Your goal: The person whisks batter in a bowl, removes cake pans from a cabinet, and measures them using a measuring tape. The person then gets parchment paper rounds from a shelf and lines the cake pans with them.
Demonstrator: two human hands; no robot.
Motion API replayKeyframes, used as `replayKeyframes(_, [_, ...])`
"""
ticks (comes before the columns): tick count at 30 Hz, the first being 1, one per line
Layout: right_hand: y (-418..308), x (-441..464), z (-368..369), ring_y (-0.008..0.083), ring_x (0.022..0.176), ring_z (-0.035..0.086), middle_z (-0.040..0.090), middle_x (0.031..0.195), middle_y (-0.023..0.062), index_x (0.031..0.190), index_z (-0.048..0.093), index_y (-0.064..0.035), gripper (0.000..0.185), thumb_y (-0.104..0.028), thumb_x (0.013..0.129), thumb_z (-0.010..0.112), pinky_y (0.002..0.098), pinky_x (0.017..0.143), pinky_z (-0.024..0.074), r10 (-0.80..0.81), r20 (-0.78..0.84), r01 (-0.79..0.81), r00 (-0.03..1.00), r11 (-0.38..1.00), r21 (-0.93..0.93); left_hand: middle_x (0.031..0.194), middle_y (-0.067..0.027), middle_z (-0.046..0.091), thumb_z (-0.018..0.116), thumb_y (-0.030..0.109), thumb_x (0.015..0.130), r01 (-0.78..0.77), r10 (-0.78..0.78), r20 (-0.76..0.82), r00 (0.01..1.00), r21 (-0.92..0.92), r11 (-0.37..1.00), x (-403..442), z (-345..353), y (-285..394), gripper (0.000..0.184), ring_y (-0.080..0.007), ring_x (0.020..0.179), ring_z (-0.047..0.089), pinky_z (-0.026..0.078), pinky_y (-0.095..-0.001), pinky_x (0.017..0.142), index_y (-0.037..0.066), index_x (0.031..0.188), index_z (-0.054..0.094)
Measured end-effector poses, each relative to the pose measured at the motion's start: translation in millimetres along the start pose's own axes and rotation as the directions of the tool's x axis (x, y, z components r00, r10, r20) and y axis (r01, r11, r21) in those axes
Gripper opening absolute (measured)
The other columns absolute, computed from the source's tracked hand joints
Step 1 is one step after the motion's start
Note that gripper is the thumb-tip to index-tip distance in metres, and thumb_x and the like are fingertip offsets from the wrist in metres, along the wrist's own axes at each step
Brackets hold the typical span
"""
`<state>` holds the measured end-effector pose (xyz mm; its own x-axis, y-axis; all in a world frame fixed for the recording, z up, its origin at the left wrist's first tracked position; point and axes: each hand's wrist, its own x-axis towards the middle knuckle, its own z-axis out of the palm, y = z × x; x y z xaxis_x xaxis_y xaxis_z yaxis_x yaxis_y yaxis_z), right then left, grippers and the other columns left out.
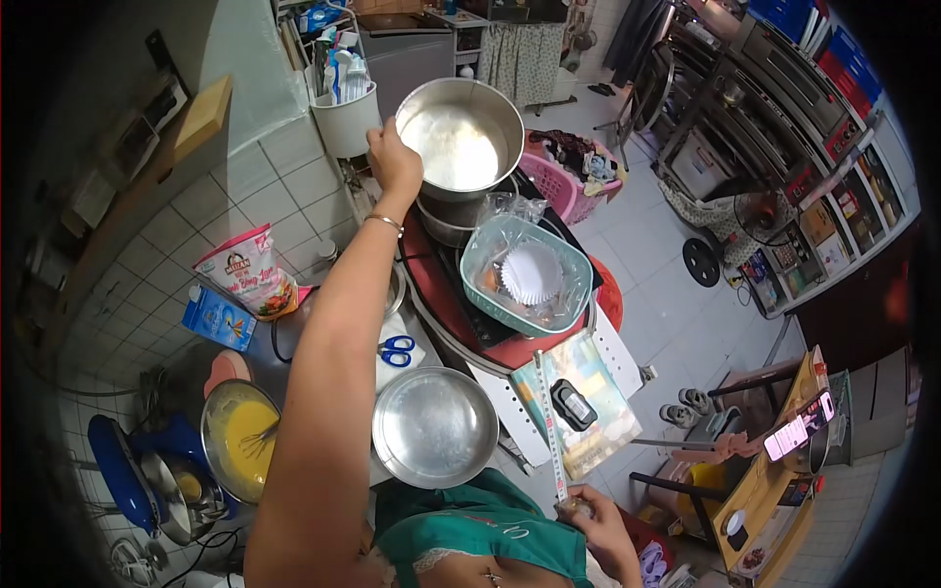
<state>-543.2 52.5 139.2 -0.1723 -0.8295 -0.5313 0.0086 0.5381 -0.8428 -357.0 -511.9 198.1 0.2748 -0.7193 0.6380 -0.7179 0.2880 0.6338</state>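
My left hand (395,162) reaches far forward and grips the rim of a round metal pan (461,134), which is tilted so its inside shows. Below that pan are more metal pans, beside a teal basket (477,300) holding white paper cups (530,273) and plastic bags. My right hand (600,526) is low near my body, its fingers closed round the end of a tape measure (550,421), whose strip extends forward. Another round metal pan (435,427) lies close in front of me. Blue scissors (396,351) rest on a white cloth left of it.
At left are a bowl of yellow batter (238,443) with a whisk, a blue stand mixer (123,470), a blue carton (220,318) and a flour bag (245,269). A black device (573,404) lies on a patterned book (604,431). A phone (799,427) stands at right.
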Motion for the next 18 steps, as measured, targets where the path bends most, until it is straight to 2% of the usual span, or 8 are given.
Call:
replayKeyframes(5, [-19, -2, 1, 0.0089, 0.069, 0.054, 0.063, 0.079, 0.0041, 0.1, 0.06, -0.0014, 0.027, -0.012, 0.077, 0.066, 0.0252, 0.064, 0.0444, 0.067, -0.035, -0.07, 0.997, 0.994, -0.083, 0.1, -0.0221, 0.059, 0.051, 0.001, 0.076, 0.063, -0.072, 0.196, 0.978, 0.055, 0.997, -30, 15, -19, 0.035, -0.0394, 0.096, 0.057, 0.046, -0.0445, 0.085, 0.003, 0.109, 0.063])
replayKeyframes(8, [-20, 13, 6, 0.0132, 0.063, 0.053, 0.061, 0.076, 0.0082, 0.101, 0.06, -0.0016, 0.03, -0.015, 0.075, 0.067, 0.0281, 0.06, 0.0441, -0.008, -0.001, 0.007, 1.0, 0.956, -0.294, 0.102, -0.0242, 0.061, 0.059, 0.014, 0.074, -0.075, 0.096, 0.298, 0.95, -0.081, 0.994, -30, 24, -44, 0.039, -0.0406, 0.098, 0.056, 0.045, -0.0464, 0.088, 0.001, 0.111, 0.061])
replayKeyframes(9, [-37, 18, 13, 0.02, 0.062, 0.055, 0.06, 0.075, 0.0144, 0.101, 0.059, -0.0018, 0.032, -0.016, 0.074, 0.068, 0.031, 0.061, 0.0454, -0.178, 0.053, 0.181, 0.983, 0.865, -0.468, 0.105, -0.0251, 0.061, 0.063, 0.02, 0.075, -0.056, 0.094, 0.396, 0.914, -0.106, 0.993, -25, 11, -36, 0.043, -0.0405, 0.1, 0.056, 0.044, -0.0463, 0.09, 0.001, 0.113, 0.06])
replayKeyframes(10, [-55, 24, 25, 0.0305, 0.067, 0.06, 0.061, 0.078, 0.0202, 0.1, 0.059, -0.0019, 0.03, -0.016, 0.074, 0.068, 0.0355, 0.065, 0.0476, -0.069, 0.033, 0.076, 0.997, 0.853, -0.517, 0.109, -0.025, 0.06, 0.066, 0.027, 0.074, -0.035, 0.065, 0.386, 0.92, -0.084, 0.996, -25, 3, -36, 0.048, -0.0394, 0.103, 0.056, 0.044, -0.0454, 0.09, 0.0, 0.114, 0.06])
replayKeyframes(12, [-53, 42, 40, 0.0407, 0.081, 0.062, 0.063, 0.083, 0.0223, 0.098, 0.058, -0.0011, 0.028, -0.015, 0.075, 0.067, 0.0417, 0.071, 0.0495, -0.235, 0.121, 0.26, 0.964, 0.755, -0.602, 0.11, -0.0227, 0.061, 0.068, 0.035, 0.075, -0.066, 0.083, 0.349, 0.934, -0.061, 0.996, -26, -13, -45, 0.05, -0.0366, 0.103, 0.058, 0.046, -0.043, 0.088, 0.002, 0.111, 0.061])
replayKeyframes(13, [-55, 49, 49, 0.0407, 0.081, 0.062, 0.063, 0.083, 0.0222, 0.098, 0.058, -0.0008, 0.029, -0.015, 0.074, 0.067, 0.0422, 0.072, 0.0495, -0.236, 0.172, 0.292, 0.956, 0.732, -0.616, 0.108, -0.0205, 0.064, 0.068, 0.037, 0.076, -0.122, 0.135, 0.329, 0.935, -0.061, 0.991, -24, -35, -42, 0.047, -0.0348, 0.101, 0.06, 0.047, -0.0414, 0.086, 0.003, 0.108, 0.064])
replayKeyframes(14, [-58, 58, 58, 0.0407, 0.081, 0.062, 0.063, 0.083, 0.0221, 0.099, 0.058, -0.0005, 0.03, -0.015, 0.074, 0.067, 0.0428, 0.073, 0.0495, -0.249, 0.221, 0.333, 0.943, 0.705, -0.627, 0.088, -0.0199, 0.066, 0.072, 0.032, 0.076, -0.052, 0.131, 0.417, 0.9, -0.198, 0.979, -27, -65, -47, 0.05, -0.0333, 0.083, 0.065, 0.051, -0.0395, 0.072, 0.001, 0.112, 0.059])
replayKeyframes(18, [-50, 85, 90, 0.0409, 0.082, 0.063, 0.065, 0.087, 0.0221, 0.1, 0.058, -0.0003, 0.033, -0.019, 0.074, 0.067, 0.0455, 0.076, 0.0501, -0.174, 0.34, 0.37, 0.924, 0.628, -0.685, 0.085, -0.0141, 0.068, 0.059, 0.024, 0.087, -0.044, 0.119, 0.648, 0.752, -0.131, 0.99, -64, -187, -66, 0.024, -0.0214, 0.077, 0.064, 0.049, -0.033, 0.071, 0.003, 0.095, 0.066])
